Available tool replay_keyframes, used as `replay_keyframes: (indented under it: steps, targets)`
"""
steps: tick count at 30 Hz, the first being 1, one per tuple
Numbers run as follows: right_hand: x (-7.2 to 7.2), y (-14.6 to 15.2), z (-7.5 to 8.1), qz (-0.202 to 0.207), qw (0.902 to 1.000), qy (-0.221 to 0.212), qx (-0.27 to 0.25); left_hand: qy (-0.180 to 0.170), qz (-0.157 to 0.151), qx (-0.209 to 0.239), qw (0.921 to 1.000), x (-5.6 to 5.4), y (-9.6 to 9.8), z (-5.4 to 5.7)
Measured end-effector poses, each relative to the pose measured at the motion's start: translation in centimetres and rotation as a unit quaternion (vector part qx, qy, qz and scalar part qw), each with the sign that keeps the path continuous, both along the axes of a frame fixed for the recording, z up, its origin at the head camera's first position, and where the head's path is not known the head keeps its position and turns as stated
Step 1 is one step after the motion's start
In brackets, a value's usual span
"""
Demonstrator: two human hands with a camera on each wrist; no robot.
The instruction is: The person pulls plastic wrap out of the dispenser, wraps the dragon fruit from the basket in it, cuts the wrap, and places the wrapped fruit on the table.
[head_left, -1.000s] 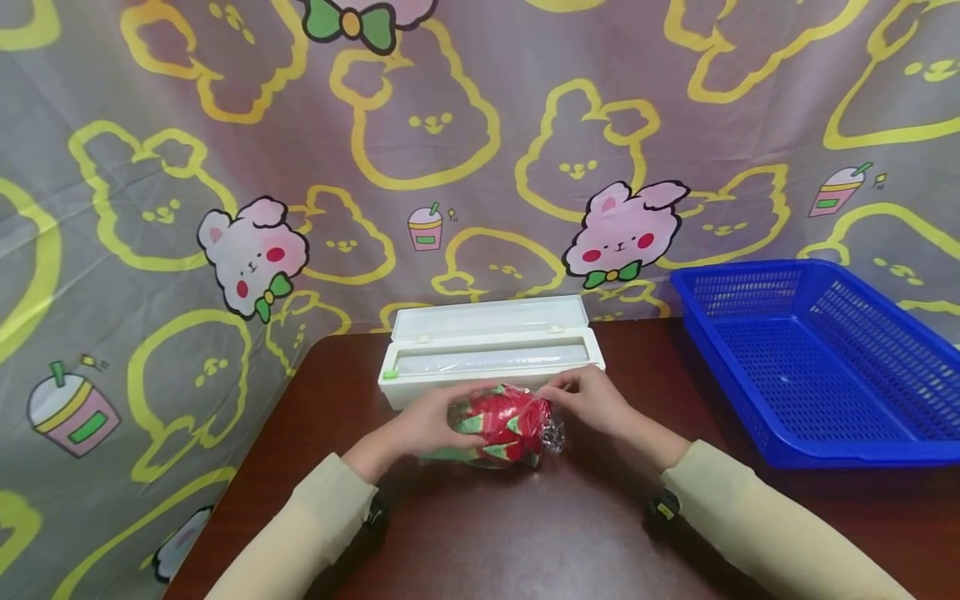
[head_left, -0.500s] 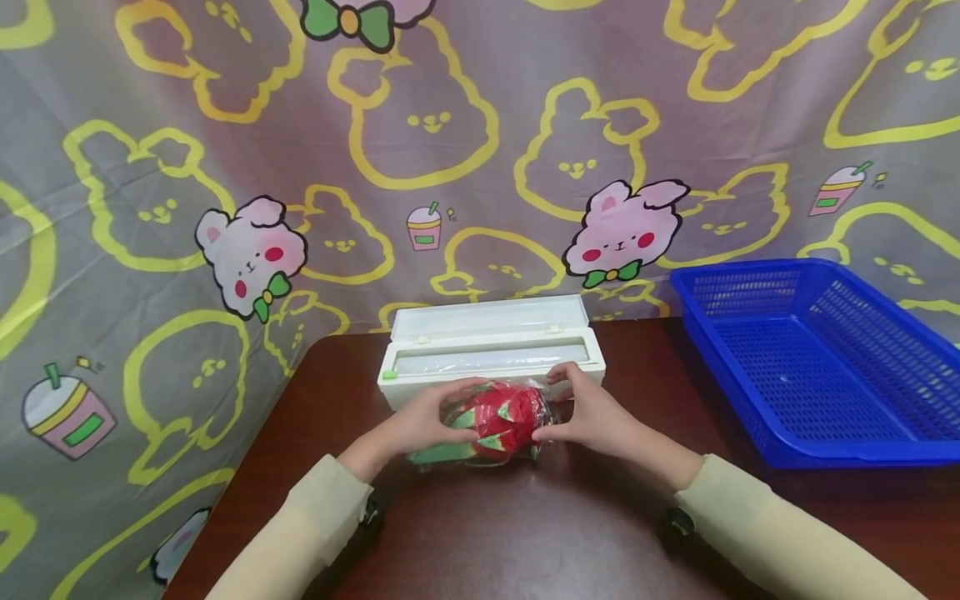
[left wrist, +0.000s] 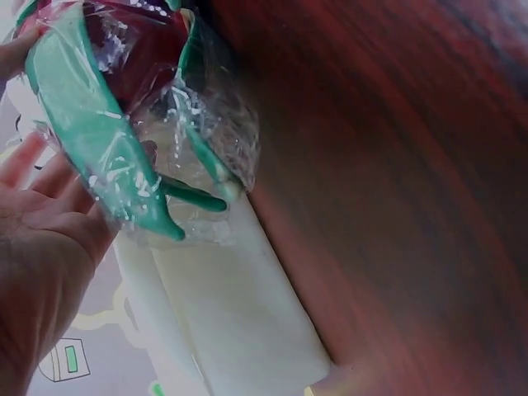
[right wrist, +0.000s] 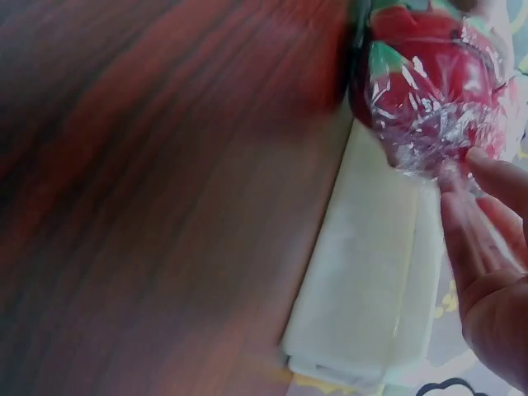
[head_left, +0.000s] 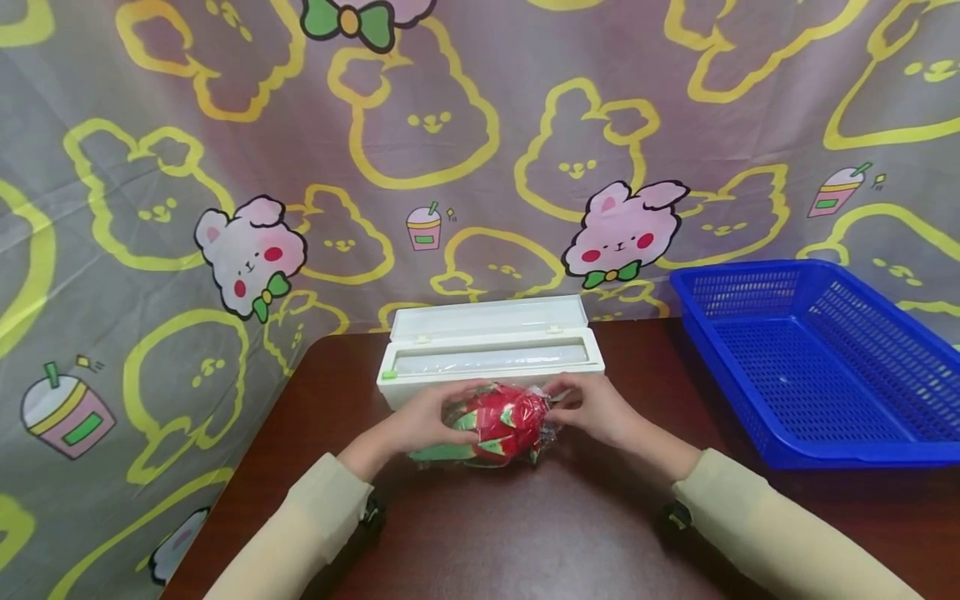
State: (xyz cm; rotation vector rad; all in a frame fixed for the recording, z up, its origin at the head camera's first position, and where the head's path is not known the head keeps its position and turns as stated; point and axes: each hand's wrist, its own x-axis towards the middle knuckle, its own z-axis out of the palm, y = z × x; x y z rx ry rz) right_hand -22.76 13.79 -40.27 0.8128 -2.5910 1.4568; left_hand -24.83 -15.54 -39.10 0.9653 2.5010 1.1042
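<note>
A red dragon fruit (head_left: 506, 421) with green scale tips is wrapped in clear cling film (right wrist: 412, 136), low over the table. My left hand (head_left: 412, 427) grips its left part, thumb on the near side and fingers over the far side. In the left wrist view, loose film bags around the long green tips (left wrist: 99, 140). At the fruit's right end, my right hand (head_left: 596, 408) pinches the gathered film between thumb and fingers. Directly behind the fruit stands a white cling film box (head_left: 401, 390), lid up, a film roll (head_left: 491, 360) inside.
A blue plastic basket (head_left: 780, 433) stands on the right of the brown table (head_left: 525, 533). Behind the table hangs a patterned curtain (head_left: 480, 150) with cartoon rabbits. The box's lid (head_left: 491, 317) leans up near the curtain.
My right hand first pinched film at the fruit's right end, then spread its thumb and fingers, and now pinches there again. The fruit has turned slightly in my left hand.
</note>
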Motion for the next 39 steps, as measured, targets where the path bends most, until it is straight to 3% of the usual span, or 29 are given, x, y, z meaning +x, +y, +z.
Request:
replay_keyframes:
  steps: [12,22,26,31,39]
  targets:
    - [-0.7,0.3,-0.1,-0.056,0.9983,-0.015,-0.004,-0.004,-0.012,0.006,0.9999,0.0,0.0,0.2]
    - [0.6,1.0,-0.7,-0.001,0.9955,-0.090,0.028,-0.016,-0.007,0.010,0.9998,0.0,-0.1,0.1]
    - [0.7,0.7,-1.0,0.018,0.9970,-0.073,0.018,-0.014,-0.008,0.011,0.9998,-0.1,-0.1,0.1]
    - [0.6,0.4,-1.1,0.005,0.9994,-0.034,-0.011,-0.008,-0.011,0.008,0.9999,-0.1,0.0,0.2]
    - [0.6,-0.1,-1.1,-0.022,0.9984,-0.019,-0.049,0.003,-0.009,-0.001,1.0000,-0.1,0.0,0.2]
